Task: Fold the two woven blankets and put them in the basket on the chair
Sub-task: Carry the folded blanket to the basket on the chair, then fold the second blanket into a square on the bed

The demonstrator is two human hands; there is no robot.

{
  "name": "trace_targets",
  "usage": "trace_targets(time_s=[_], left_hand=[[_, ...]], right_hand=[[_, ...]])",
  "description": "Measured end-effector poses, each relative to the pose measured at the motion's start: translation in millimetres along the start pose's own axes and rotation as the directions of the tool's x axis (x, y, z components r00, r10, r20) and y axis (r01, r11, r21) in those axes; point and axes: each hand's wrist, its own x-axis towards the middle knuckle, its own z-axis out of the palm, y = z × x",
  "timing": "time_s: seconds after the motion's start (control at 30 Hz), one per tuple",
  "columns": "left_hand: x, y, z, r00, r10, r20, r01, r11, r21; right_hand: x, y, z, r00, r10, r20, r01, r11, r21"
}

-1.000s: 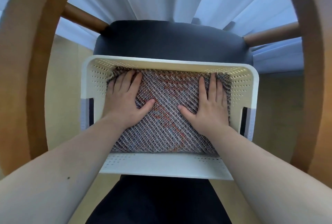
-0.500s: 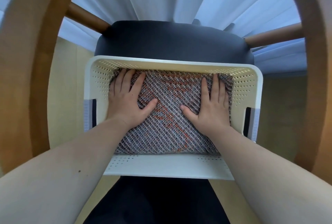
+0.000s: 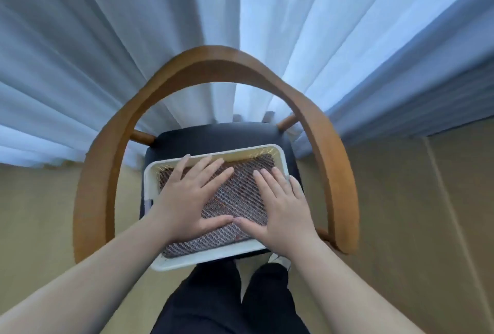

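A folded woven blanket (image 3: 235, 200) lies flat inside the white basket (image 3: 213, 258), which sits on the dark seat of the wooden chair (image 3: 320, 130). The blanket fills the basket almost wall to wall, so it is held square by the sides.

Both hands are over it, palms down. The left hand (image 3: 187, 200) covers the left half, its fingers straight and spread, the tips reaching toward the basket's far rim. The right hand (image 3: 283, 208) covers the right half, fingers straight and close together, the outer ones near the right wall. The thumbs nearly meet in the middle. Neither hand has hold of anything; whether the palms press the cloth or hang just above it cannot be told.

Flat, spread hands like these serve to pat a springy weave down and level it (a thick fold tends to puff up), which would keep it below the rim.

Only one patterned layer shows; whether a second blanket lies beneath cannot be told. Pale curtains (image 3: 133, 39) hang behind the chair.
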Motion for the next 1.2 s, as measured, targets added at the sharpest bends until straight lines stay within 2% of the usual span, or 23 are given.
trace_targets(time_s=[0.13,0.27,0.33,0.43,0.53,0.6,0.7,0.77,0.87,0.97,1.07,1.2], left_hand=[[8,57,-54,0.984,0.175,0.007,-0.175,0.983,0.056],[21,148,-73,0.935,0.354,0.014,-0.353,0.928,0.122],[26,213,-72,0.888,0.460,-0.004,-0.455,0.879,0.145],[29,325,-59,0.777,0.627,-0.044,-0.617,0.774,0.142],[19,458,-39,0.608,0.794,-0.001,-0.783,0.600,0.164],[4,534,-28,0.486,0.872,0.053,-0.865,0.472,0.169],[-35,657,-4,0.247,0.959,0.141,-0.961,0.224,0.165],[-64,723,12,0.100,0.979,0.180,-0.989,0.078,0.126],[-119,818,43,-0.133,0.965,0.226,-0.987,-0.150,0.058],[-174,904,78,-0.341,0.907,0.247,-0.936,-0.353,0.004],[-230,985,120,-0.510,0.818,0.268,-0.855,-0.516,-0.053],[-310,1075,170,-0.683,0.666,0.300,-0.723,-0.676,-0.144]], right_hand=[[-70,24,-45,0.988,0.062,-0.143,-0.055,0.997,0.050],[-174,69,-59,0.938,0.231,-0.259,-0.208,0.972,0.113],[-244,94,-59,0.874,0.376,-0.307,-0.329,0.924,0.196],[-360,128,-50,0.738,0.579,-0.347,-0.502,0.814,0.291],[-491,151,-29,0.522,0.772,-0.362,-0.661,0.635,0.400],[-563,155,-15,0.371,0.848,-0.377,-0.730,0.518,0.446],[-670,144,18,0.114,0.931,-0.346,-0.796,0.294,0.529],[-723,136,41,-0.024,0.948,-0.316,-0.809,0.168,0.563],[-795,117,84,-0.240,0.942,-0.235,-0.761,-0.032,0.648],[-856,107,119,-0.399,0.907,-0.130,-0.707,-0.214,0.674],[-915,98,151,-0.572,0.817,-0.065,-0.637,-0.393,0.663],[-986,74,189,-0.740,0.667,0.089,-0.454,-0.593,0.665]])
